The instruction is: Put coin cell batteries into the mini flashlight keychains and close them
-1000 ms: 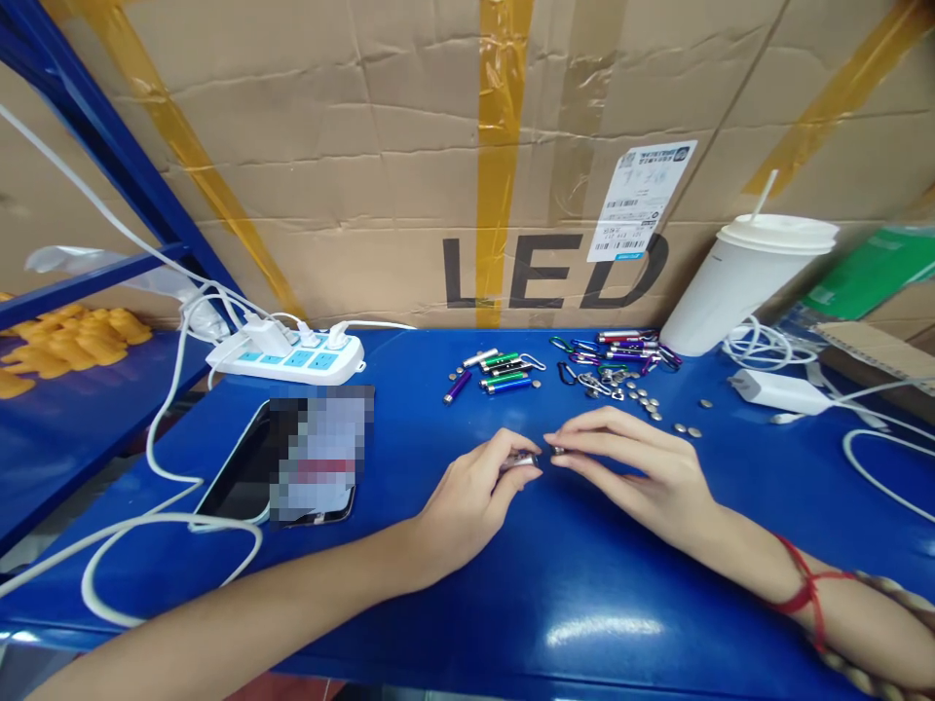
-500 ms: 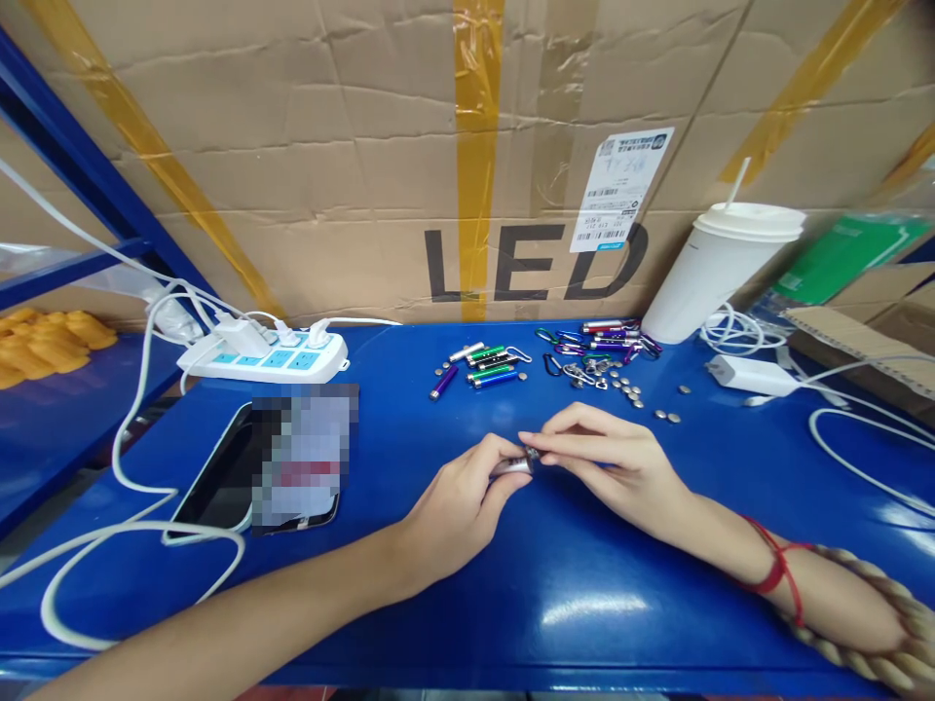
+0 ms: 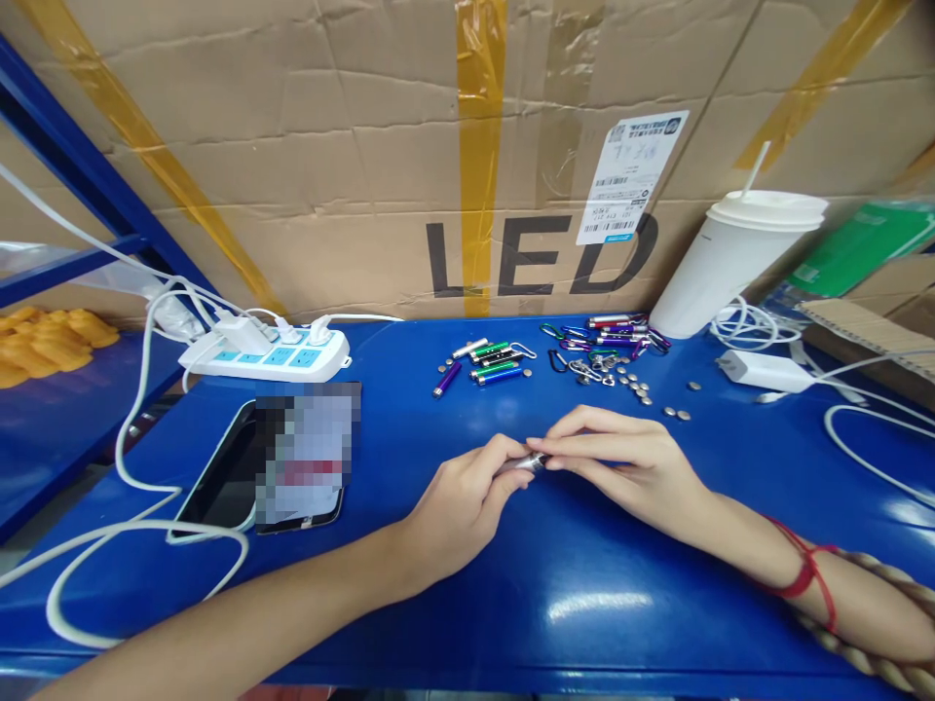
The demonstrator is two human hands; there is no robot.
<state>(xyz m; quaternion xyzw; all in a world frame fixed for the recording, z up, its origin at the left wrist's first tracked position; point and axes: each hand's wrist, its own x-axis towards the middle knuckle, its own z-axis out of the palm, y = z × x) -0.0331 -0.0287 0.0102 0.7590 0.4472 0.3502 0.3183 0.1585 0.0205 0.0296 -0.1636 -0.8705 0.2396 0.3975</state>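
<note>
In the head view, a small silver tube (image 3: 523, 464) is held over the blue bench (image 3: 453, 633), on the near side of the white cup (image 3: 703, 268) and well to its left. The tube's long axis runs roughly left to right, tipped slightly up towards the right hand (image 3: 647, 472), so its dark end (image 3: 540, 460) meets the right fingertips while its body lies in the left hand (image 3: 445, 511). The left hand is closed, thumb and fingers pinching the tube; the right hand is almost shut, its fingertips closed on that dark end. The tube looks smooth, slim and metallic, though much of it is covered by fingers, and I can't fairly tell whether the dark end is a separate piece. Left of the cup, near its base, lie purple and red tubes (image 3: 617, 341) with clips; farther left are green and blue tubes (image 3: 501, 374). Button cells (image 3: 641, 391) lie on the cup's near side.
</note>
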